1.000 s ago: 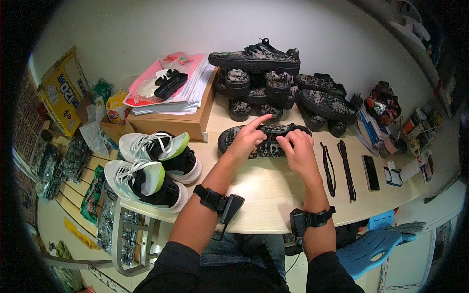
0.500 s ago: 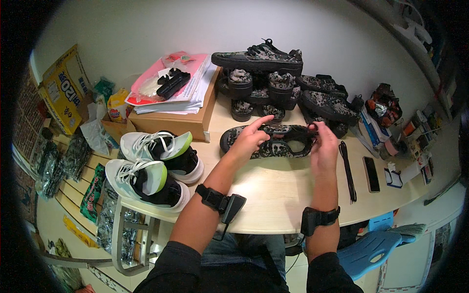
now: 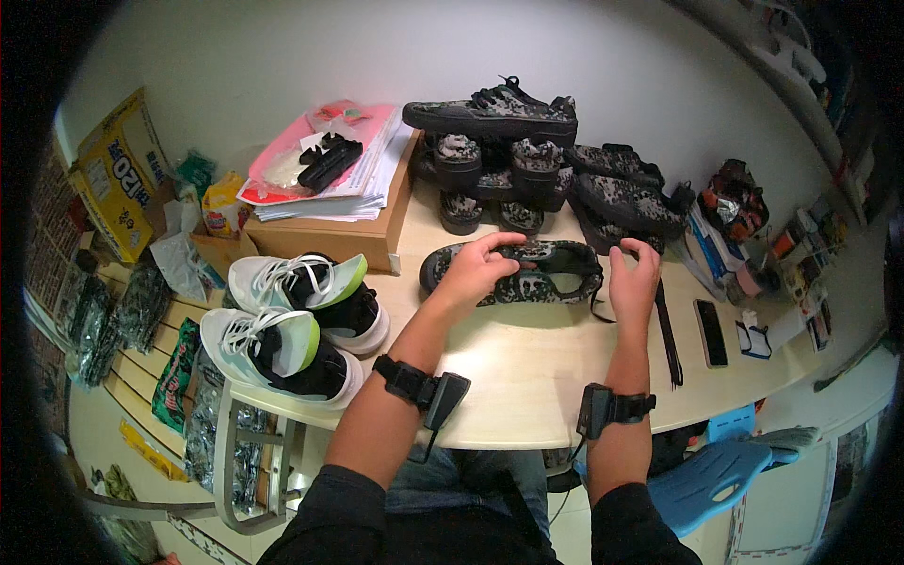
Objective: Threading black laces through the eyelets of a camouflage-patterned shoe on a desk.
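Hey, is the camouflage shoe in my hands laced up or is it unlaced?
Unlaced, as far as shows: the camouflage shoe gapes open on top, no lace crossing it. Two black laces lie loose on the table beside it.

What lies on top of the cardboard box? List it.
On the cardboard box lies a stack of papers with a pink folder on it, and on top of that a black object. The stack hides most of the box's lid.
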The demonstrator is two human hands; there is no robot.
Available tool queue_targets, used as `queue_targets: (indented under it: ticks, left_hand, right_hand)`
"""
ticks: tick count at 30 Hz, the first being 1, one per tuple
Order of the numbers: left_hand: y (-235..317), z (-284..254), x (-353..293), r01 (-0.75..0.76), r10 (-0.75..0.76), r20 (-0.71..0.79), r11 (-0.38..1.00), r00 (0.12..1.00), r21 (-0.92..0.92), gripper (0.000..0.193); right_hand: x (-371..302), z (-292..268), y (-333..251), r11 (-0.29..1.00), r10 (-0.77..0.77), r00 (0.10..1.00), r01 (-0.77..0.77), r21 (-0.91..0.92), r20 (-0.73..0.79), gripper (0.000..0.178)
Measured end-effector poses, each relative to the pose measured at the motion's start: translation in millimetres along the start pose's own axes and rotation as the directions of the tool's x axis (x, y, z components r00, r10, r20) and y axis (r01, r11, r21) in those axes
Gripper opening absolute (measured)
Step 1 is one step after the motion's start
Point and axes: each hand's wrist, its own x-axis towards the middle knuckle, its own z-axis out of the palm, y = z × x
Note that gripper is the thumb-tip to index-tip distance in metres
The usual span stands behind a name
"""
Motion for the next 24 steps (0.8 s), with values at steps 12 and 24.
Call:
queue_targets:
  ticks: [12,24]
  left_hand:
    - [-7,1,5,-0.030,0.031,-0.006,0.998,1.000,0.052,0.031]
    - [-12,-3,5,0.033,-0.033,0.034,0.999,0.999,-0.010,0.019]
  right_hand:
    - [-48,20,-68,0.862,-0.497,0.812,0.420,0.284,0.307,0.019]
    - [-53,20,-72,0.859,-0.512,0.801,0.482,0.174,0.310,0.019]
